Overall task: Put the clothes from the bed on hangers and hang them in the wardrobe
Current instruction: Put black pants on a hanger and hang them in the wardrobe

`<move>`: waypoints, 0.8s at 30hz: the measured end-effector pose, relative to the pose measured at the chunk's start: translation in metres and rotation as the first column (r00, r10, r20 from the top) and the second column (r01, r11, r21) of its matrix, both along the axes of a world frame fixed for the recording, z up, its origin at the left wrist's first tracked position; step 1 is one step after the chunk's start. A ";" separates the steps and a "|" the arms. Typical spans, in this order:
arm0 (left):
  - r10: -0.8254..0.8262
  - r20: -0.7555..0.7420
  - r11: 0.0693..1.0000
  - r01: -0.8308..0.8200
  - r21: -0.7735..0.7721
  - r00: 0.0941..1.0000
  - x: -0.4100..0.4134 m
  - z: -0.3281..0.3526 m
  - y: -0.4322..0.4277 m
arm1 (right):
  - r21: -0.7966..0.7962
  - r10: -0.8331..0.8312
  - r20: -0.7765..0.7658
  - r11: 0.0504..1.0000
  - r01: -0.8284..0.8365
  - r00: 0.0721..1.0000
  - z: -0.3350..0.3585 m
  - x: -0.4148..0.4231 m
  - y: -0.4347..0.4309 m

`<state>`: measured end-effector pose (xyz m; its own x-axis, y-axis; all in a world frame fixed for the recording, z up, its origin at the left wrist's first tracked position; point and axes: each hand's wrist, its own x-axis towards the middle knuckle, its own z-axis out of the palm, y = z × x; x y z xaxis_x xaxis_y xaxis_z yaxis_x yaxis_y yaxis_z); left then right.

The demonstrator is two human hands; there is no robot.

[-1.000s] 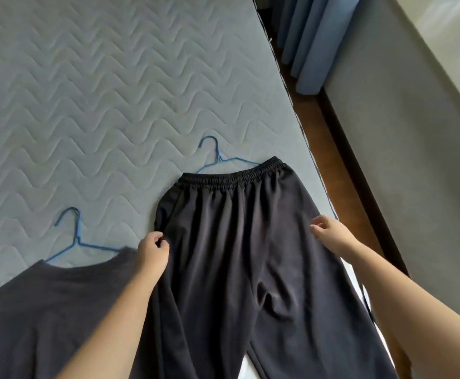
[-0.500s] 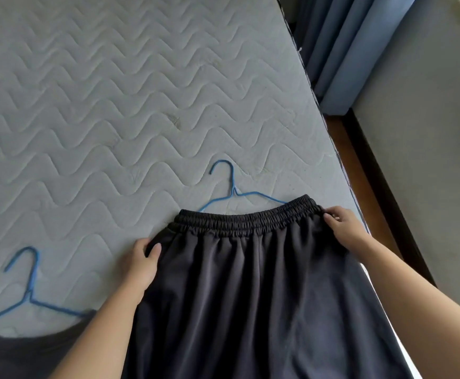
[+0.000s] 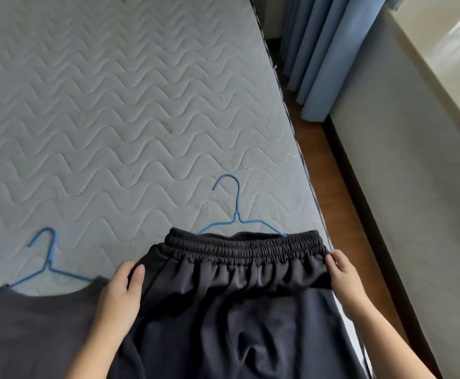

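Black trousers with an elastic waistband lie on the grey quilted mattress. A blue wire hanger pokes out above the waistband, its shoulders running under the cloth. My left hand grips the left side of the trousers just below the waistband. My right hand pinches the waistband's right end. At the lower left lies a dark grey shirt, with a second blue hanger sticking out of its neck.
The mattress's right edge runs beside a strip of brown wooden floor. Blue curtains hang at the far right, with a grey wall beyond the floor strip. No wardrobe is in view.
Both hands have slid up the trousers from mid-thigh to the waistband and taken hold of its two sides. The waistband now bunches over the hanger's shoulders.
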<state>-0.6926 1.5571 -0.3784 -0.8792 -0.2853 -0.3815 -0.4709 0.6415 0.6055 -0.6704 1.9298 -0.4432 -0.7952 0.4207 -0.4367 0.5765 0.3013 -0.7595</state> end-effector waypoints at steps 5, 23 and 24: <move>0.031 0.054 0.999 -0.033 0.038 0.998 0.097 0.047 0.024 | -0.081 -0.033 0.115 0.996 0.043 0.993 0.025 0.117 0.025; 0.054 0.262 0.995 -0.031 -0.092 0.964 0.361 0.143 0.004 | 0.000 -0.088 0.351 0.996 0.094 0.932 0.121 0.390 -0.013; 0.051 0.266 0.995 -0.026 -0.100 0.963 0.374 0.146 0.004 | 0.006 -0.088 0.354 0.996 0.092 0.931 0.125 0.400 -0.012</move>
<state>-0.3185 1.5612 -0.2328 -0.7362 -0.3631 -0.5710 -0.6330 0.6680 0.3913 -0.2702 1.9180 -0.3178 -0.5473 0.4768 -0.6878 0.8328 0.2286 -0.5042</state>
